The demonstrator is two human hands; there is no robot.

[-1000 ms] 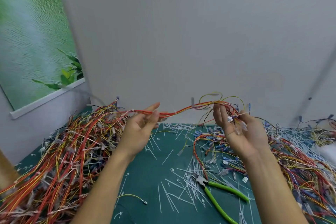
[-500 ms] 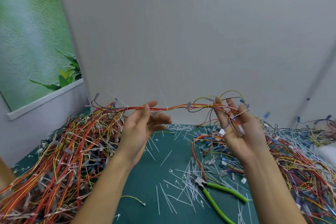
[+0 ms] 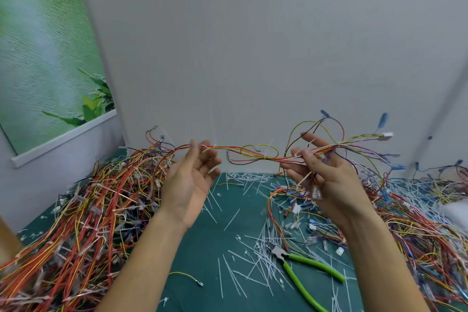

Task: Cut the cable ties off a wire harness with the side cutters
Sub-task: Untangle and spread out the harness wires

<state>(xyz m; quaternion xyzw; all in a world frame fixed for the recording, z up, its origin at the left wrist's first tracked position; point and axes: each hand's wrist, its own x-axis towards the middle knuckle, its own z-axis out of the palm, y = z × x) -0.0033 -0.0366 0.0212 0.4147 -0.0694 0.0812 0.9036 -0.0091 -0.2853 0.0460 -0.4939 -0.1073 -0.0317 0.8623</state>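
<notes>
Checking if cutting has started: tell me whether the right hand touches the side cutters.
Apart. Head view: the side cutters lie on the mat; the right hand is well above them, gripping the wire harness.

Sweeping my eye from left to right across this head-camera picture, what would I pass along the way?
Green leafy poster → heap of red and yellow wires → left hand → stretch of wire harness between the hands → right hand → tangle of mixed wires at the right edge.

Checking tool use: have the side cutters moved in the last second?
No. The side cutters lie on the mat as before, same gap to the loose yellow wire.
</notes>
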